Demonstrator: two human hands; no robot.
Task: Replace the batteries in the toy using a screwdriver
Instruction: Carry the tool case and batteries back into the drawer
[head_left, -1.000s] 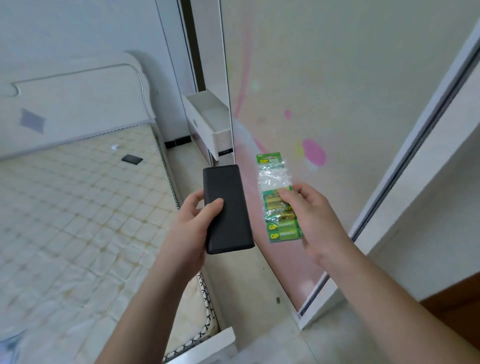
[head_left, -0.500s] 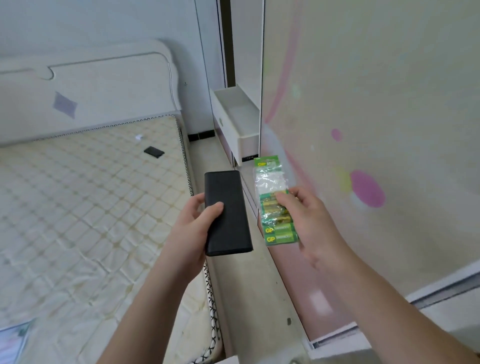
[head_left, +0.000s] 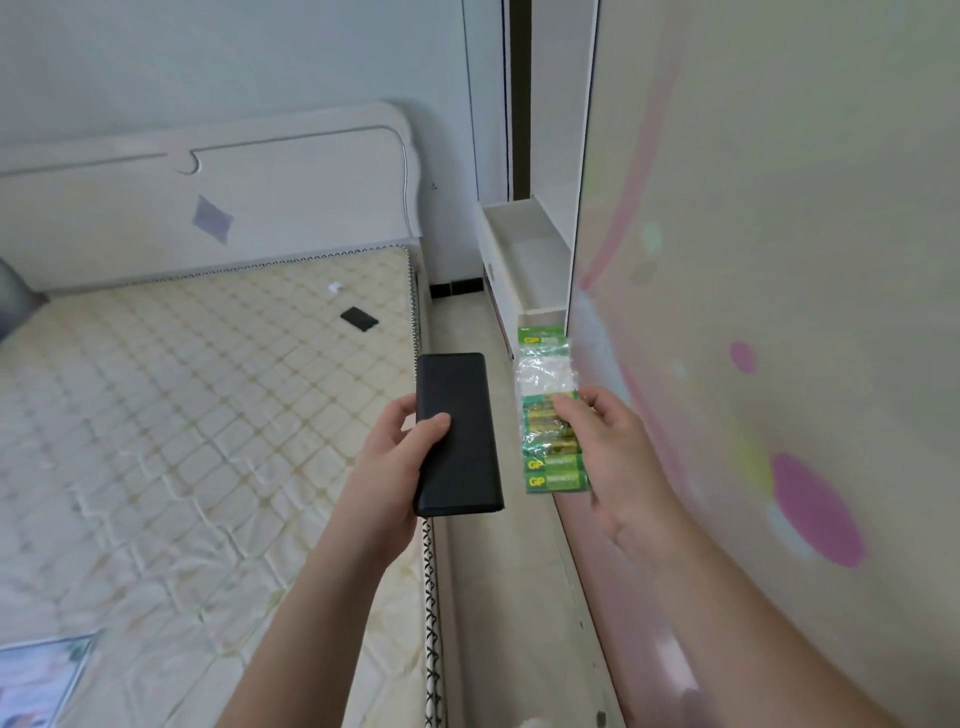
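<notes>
My left hand (head_left: 387, 475) grips a flat black rectangular case (head_left: 457, 436), thumb pressed on its front face, holding it upright over the gap beside the bed. Just to its right, my right hand (head_left: 615, 452) pinches a green and clear blister strip of batteries (head_left: 549, 410) at its middle; the strip's upper part is empty clear plastic, with several batteries in the lower part. The two things are side by side and apart. No toy or screwdriver shows.
A bare quilted mattress (head_left: 182, 415) with a white headboard (head_left: 218, 197) fills the left; a small black object (head_left: 359, 319) lies on it. A wardrobe door (head_left: 779, 312) with pink marks stands close on the right. An open white drawer (head_left: 524, 260) juts out ahead.
The view has swung left and forward along the gap, bringing the bed and drawer closer. Both hands keep the same hold on the case and the battery strip.
</notes>
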